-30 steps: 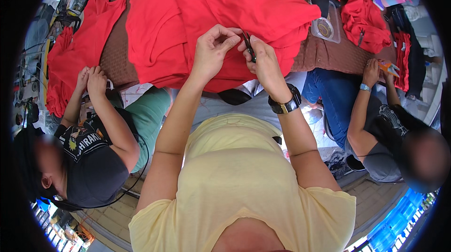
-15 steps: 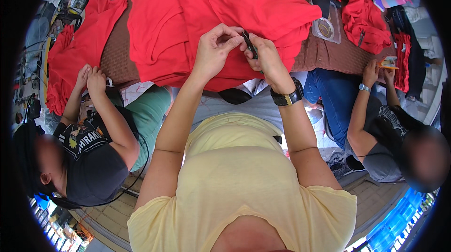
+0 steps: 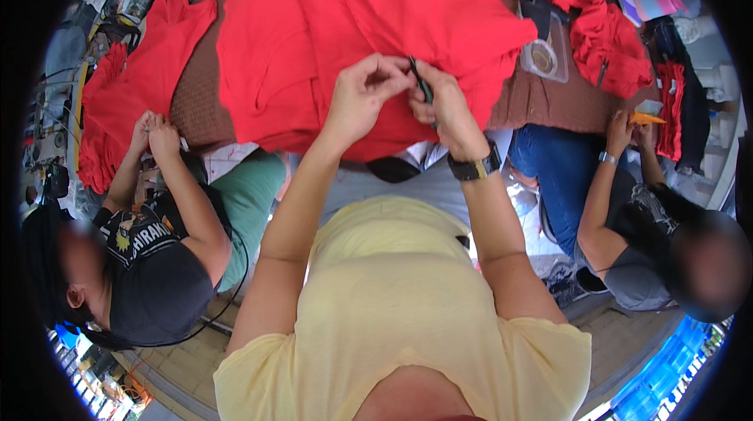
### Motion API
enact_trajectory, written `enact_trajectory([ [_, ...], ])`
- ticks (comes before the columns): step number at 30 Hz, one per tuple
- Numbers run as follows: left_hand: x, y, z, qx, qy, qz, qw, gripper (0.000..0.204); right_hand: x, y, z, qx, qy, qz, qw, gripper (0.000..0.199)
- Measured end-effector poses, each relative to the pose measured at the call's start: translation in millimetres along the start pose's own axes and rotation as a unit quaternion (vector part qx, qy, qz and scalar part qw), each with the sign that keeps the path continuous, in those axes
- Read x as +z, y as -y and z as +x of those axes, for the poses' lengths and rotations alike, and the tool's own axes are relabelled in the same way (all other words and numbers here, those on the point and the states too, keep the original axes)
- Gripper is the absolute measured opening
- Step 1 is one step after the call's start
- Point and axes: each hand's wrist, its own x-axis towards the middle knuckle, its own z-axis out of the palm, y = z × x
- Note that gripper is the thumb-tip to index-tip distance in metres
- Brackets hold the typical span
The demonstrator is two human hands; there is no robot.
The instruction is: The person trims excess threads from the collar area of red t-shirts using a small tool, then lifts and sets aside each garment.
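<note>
Across the middle of the brown table cover (image 3: 200, 107), a heap of red cloth (image 3: 376, 13) lay in loose folds, its near edge hanging toward the person's lap. Just above that edge, the left hand (image 3: 359, 96) had thumb and forefinger brought narrowly together; whether a thread or fabric was between them could not be told. Close beside it, the right hand (image 3: 443, 103) was wrapped around dark snips (image 3: 422, 84), tips pointing away from the body. As judged from this view, the handwork was partway along: the tool was gripped and ready, the heap was unfolded, and no finished cut could be made out. The overlapping folds hid whatever lay beneath. To the right sat a clear plastic container (image 3: 558, 64) and more red fabric (image 3: 612, 48); to the left lay a red garment (image 3: 157, 52). Co-workers flanked the person, one with hands (image 3: 161, 139) together near that garment, the other holding an orange item (image 3: 647, 117), hemming the space on both sides.
</note>
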Motion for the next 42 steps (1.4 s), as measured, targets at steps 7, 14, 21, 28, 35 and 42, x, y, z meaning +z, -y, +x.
enact_trajectory([
  [7, -20, -46, -13, 0.002, 0.111, 0.301, 0.947, 0.014, 0, 7, -22, -0.044, 0.023, -0.009, 0.999, 0.043],
  [14, -15, 13, 61, 0.171, -0.162, 0.438, 0.868, 0.022, 8, -7, 11, -0.298, -0.149, -0.2, 0.921, 0.02],
  [21, -29, 17, 59, 0.064, -0.101, 0.254, 0.96, 0.008, -6, -12, 7, -0.279, -0.122, -0.169, 0.937, 0.02],
  [28, -16, -1, 26, 0.054, -0.068, 0.002, 0.996, 0.005, 8, -8, -3, -0.223, -0.097, -0.143, 0.959, 0.016],
  [35, -11, 3, 22, 0.024, -0.059, -0.128, 0.99, 0.005, 19, -2, -2, -0.057, 0.003, -0.014, 0.998, 0.052],
  [42, -6, 1, 18, 0.017, -0.079, -0.113, 0.99, 0.006, 9, -1, 4, -0.009, 0.029, -0.035, 0.999, 0.047],
])
